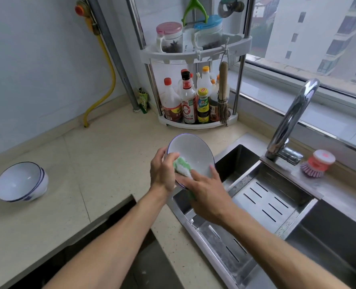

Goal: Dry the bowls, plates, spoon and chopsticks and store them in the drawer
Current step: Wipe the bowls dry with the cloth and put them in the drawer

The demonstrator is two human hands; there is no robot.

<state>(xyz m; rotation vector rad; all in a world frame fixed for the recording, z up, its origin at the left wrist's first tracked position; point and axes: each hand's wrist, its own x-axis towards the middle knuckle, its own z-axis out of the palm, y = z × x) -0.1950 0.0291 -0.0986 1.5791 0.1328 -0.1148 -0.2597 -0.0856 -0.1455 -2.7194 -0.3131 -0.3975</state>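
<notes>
The bowl is up in the air over the bench's sink-side edge, tilted so its hollow faces the person. The left hand grips the near-left rim, fingers curled over the edge. The right hand comes in from the sink side and presses a green-and-white cloth into the bowl's lower inside, fingers wrapped around the cloth. So the cloth lies between the two hands, and the wiping hand is the one nearer the sink. My read: the inside is being dried, the outside comes next, which calls for turning the bowl in the left hand.

Well off toward the bench's left edge, stacked bowls lean on their side, apart from everything. A dark gap, probably the open drawer, sits below the bench's front edge, just under the left forearm, a short way from the held bowl.
</notes>
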